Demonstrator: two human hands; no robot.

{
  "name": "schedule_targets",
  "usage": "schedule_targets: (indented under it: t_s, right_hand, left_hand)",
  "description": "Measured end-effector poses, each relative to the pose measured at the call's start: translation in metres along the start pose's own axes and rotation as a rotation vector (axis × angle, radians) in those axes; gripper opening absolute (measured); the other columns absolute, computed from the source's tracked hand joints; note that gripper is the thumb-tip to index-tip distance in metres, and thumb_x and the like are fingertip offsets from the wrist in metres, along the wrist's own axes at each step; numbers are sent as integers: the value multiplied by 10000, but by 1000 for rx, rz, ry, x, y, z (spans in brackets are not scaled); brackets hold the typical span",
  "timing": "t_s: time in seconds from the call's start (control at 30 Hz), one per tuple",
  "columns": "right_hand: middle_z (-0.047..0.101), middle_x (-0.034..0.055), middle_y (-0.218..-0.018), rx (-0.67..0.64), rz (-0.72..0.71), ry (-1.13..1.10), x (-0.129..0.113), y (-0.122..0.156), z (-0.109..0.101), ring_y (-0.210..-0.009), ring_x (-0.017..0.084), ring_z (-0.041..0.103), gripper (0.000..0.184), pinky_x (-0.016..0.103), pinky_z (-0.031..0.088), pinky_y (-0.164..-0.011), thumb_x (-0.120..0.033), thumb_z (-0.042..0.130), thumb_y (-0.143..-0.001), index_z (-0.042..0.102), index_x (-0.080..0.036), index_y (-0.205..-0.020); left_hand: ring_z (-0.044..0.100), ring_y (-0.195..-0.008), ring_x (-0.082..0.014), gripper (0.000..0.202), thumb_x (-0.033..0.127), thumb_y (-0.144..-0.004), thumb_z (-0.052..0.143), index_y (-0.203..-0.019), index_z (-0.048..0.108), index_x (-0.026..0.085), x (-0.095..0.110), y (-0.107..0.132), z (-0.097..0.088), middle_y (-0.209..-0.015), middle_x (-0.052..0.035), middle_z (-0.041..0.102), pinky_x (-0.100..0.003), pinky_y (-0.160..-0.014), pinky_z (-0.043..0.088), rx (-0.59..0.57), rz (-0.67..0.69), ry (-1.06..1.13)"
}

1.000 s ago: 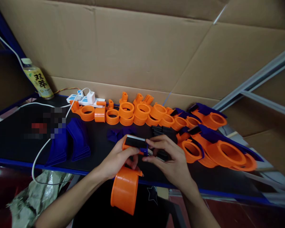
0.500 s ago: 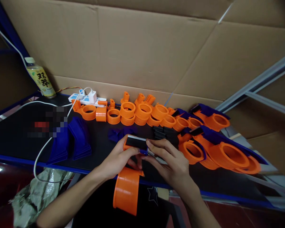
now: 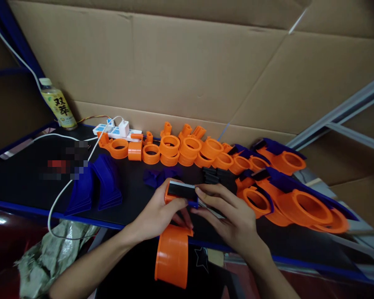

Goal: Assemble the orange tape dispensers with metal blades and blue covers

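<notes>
My left hand (image 3: pixel 156 209) is closed around an orange tape dispenser (image 3: pixel 172 257), just over the table's front edge. Its ring hangs below my fingers. On the dispenser's head sits a black piece (image 3: pixel 182 190) with a pale serrated blade along its upper edge, and a bit of blue plastic shows beneath. My right hand (image 3: pixel 229 207) is closed, its fingertips at the right end of this head. Under those fingers a thin silvery strip (image 3: pixel 215 211) shows, mostly hidden by the hand. Small black pieces (image 3: pixel 211 176) lie just behind my right hand.
Orange dispenser rings (image 3: pixel 170 145) line the back, and dispensers with blue parts (image 3: pixel 308 207) crowd the right. Stacked blue curved parts (image 3: pixel 110 182) stand left, near a white cable (image 3: pixel 51 207). A power strip (image 3: pixel 115 131) and a bottle (image 3: pixel 60 106) are behind. Cardboard (image 3: pixel 187 66) walls the back.
The whole view has shifted slightly, so things sit a little further right and lower. Both hands keep the same grip at the dispenser's head.
</notes>
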State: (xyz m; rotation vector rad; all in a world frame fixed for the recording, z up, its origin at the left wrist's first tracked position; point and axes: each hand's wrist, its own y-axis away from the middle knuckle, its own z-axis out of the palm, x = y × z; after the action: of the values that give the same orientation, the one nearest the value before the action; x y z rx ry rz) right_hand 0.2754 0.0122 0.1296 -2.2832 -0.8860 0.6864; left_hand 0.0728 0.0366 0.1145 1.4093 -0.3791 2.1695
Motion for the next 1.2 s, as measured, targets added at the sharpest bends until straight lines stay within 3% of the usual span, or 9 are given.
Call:
schedule_targets:
  t_s: [0.17, 0.37, 0.63, 0.93, 1.2]
  right_hand:
    - [701, 109, -1190, 58, 41, -65, -9, -1, -3, -1039, 198, 710, 384, 311, 603, -818, -83, 732, -864, 678, -233, -1214]
    - [712, 126, -1224, 43, -9, 71, -18, 1, -9, -1036, 233, 717, 510, 399, 597, -885, -42, 715, -855, 641, -250, -1315]
    - [723, 99, -1170, 5, 69, -5, -21, -5, -16, -1012, 208, 729, 341, 312, 606, -800, -118, 690, -892, 676, -251, -1206]
    - [711, 82, -1144, -51, 61, 13, -32, -11, -30, -961, 193, 712, 315, 302, 595, -775, -144, 720, -881, 670, -252, -1173]
    - [674, 67, -1130, -100, 81, 19, -34, -12, -32, -960, 174, 691, 284, 277, 582, -767, -200, 719, -902, 637, -257, -1168]
  left_hand:
    - [686, -609, -147, 343, 367, -928, 645, -1141, 424, 213, -2, 7, 7, -742, 20, 654, -286, -619, 589, 22, 122, 10]
    - [706, -668, -155, 313, 348, -947, 635, -1154, 439, 218, -2, 14, 6, -818, -8, 672, -302, -685, 592, 7, 202, -55]
    - [704, -646, -160, 341, 340, -918, 670, -1147, 450, 217, -3, 11, 7, -778, -6, 667, -289, -661, 581, -5, 165, -30]
    - [688, -656, -137, 336, 337, -899, 703, -1123, 472, 239, -3, 12, 3, -924, -5, 604, -286, -668, 579, -95, 223, 3]
    - [647, -675, -164, 477, 445, -756, 827, -1083, 546, 242, -13, 7, 1, -876, -14, 630, -289, -655, 544, -9, 187, 85]
